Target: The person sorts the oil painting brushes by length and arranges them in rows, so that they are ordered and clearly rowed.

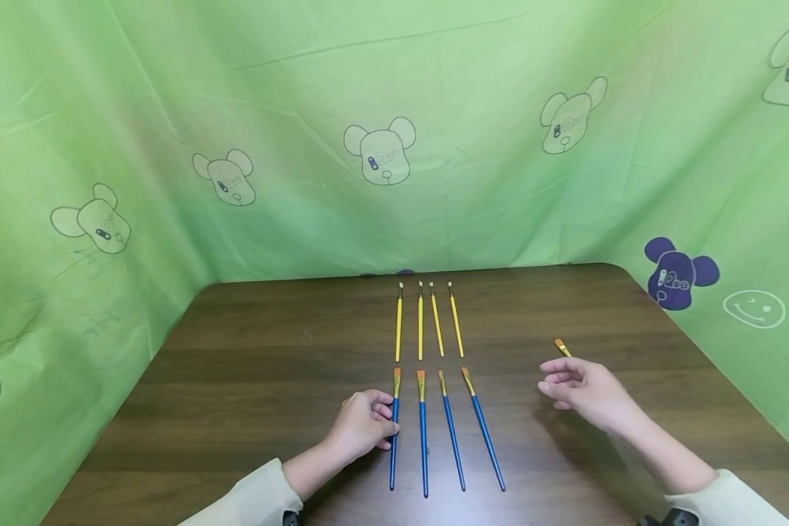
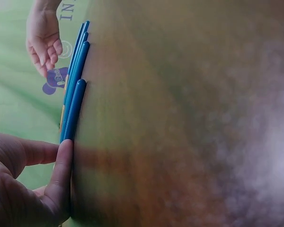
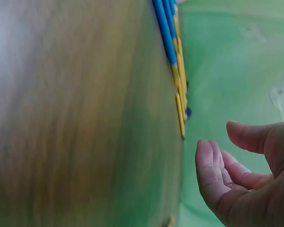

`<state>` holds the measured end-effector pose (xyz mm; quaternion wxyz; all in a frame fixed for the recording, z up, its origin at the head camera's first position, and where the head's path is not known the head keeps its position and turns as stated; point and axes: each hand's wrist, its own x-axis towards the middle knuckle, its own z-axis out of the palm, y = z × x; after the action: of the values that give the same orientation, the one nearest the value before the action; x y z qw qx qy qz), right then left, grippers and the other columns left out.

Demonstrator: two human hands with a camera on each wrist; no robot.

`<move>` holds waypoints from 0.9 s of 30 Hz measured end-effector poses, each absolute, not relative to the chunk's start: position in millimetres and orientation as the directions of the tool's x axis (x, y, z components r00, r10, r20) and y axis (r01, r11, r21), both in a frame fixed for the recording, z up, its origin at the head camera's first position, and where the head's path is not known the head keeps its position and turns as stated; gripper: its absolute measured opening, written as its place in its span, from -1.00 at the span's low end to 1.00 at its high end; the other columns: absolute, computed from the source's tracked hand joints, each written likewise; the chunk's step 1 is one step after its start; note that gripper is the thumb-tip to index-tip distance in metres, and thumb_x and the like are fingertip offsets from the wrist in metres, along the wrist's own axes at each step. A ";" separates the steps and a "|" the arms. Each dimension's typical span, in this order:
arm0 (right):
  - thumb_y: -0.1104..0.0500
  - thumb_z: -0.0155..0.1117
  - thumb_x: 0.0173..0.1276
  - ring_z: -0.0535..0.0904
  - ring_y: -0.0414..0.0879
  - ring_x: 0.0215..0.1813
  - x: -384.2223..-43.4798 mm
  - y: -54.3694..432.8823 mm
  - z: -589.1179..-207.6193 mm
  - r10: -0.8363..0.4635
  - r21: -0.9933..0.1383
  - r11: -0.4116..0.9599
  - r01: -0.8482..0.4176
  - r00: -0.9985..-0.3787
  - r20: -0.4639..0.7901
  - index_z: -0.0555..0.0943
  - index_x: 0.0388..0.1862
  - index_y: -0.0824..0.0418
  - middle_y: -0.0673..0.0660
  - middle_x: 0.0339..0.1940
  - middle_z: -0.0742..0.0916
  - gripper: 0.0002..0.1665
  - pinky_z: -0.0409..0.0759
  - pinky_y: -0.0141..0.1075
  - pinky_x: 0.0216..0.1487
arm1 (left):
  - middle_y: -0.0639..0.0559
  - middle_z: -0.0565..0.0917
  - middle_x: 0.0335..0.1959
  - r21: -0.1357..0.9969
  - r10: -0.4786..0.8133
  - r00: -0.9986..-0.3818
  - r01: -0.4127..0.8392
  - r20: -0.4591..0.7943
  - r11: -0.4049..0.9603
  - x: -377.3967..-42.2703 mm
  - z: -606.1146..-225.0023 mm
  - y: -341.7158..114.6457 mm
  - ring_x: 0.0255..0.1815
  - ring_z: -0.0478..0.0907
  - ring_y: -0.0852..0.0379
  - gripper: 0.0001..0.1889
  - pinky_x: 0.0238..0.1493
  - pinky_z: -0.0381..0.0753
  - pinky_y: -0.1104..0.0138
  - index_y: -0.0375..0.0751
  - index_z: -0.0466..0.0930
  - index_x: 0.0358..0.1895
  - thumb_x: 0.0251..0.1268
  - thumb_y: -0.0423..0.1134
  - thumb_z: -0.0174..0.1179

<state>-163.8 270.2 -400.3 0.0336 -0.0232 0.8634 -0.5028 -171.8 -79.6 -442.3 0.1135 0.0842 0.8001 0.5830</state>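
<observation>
In the head view my left hand pinches the leftmost blue-handled paintbrush near its middle, thumb and fingers at either side of the handle. The left wrist view shows thumb and fingertip at that blue handle, which lies close along the tabletop. My right hand hovers over the right part of the table, fingers loosely bent with nothing between them, also seen in the right wrist view. Just beyond it shows the orange-bristled tip of another paintbrush; the hand hides the rest of that brush.
Three more blue-handled paintbrushes lie side by side right of the pinched one. Behind them is a row of several thin yellow paintbrushes, tips pointing away. The brown wooden table is bordered by a green printed cloth.
</observation>
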 end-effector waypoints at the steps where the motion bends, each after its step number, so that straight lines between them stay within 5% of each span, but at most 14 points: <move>1: 0.31 0.30 0.32 0.66 0.01 -0.21 -164.6 274.4 -399.2 -0.066 -0.867 0.498 -0.005 -0.997 -0.032 0.42 0.10 0.63 0.26 -0.21 0.65 -0.50 0.71 -0.27 -0.26 | -0.09 0.55 -0.42 0.951 0.265 -0.960 0.002 -0.084 0.309 -172.2 -442.5 -79.6 -0.51 0.57 0.11 -0.64 -0.62 0.68 0.28 -0.55 0.53 -0.06 -0.01 -0.64 0.32; 20: 0.25 0.31 0.34 0.59 -0.38 -0.30 -178.7 340.0 -405.4 0.010 -0.817 0.576 0.027 -1.000 -0.026 0.38 0.13 0.68 0.35 -0.14 0.69 -0.42 0.69 -0.32 -0.26 | -0.10 0.53 -0.41 0.966 0.270 -0.959 -0.012 -0.084 0.259 -170.9 -440.7 -81.1 -0.50 0.57 0.10 -0.63 -0.61 0.69 0.25 -0.54 0.52 -0.05 0.01 -0.66 0.30; 27: 0.27 0.32 0.32 0.57 -0.35 -0.34 -182.4 343.7 -408.8 0.020 -0.801 0.595 0.060 -0.998 -0.061 0.37 0.12 0.70 0.31 -0.18 0.69 -0.41 0.67 -0.33 -0.32 | -0.10 0.54 -0.40 0.965 0.267 -0.960 -0.019 -0.091 0.263 -171.2 -440.9 -80.8 -0.49 0.56 0.12 -0.64 -0.60 0.69 0.27 -0.53 0.52 -0.05 0.02 -0.65 0.30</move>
<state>-182.4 343.7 -408.8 0.0227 0.0224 0.8928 -0.4493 -171.2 -80.8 -440.9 0.1184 0.0789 0.7859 0.6018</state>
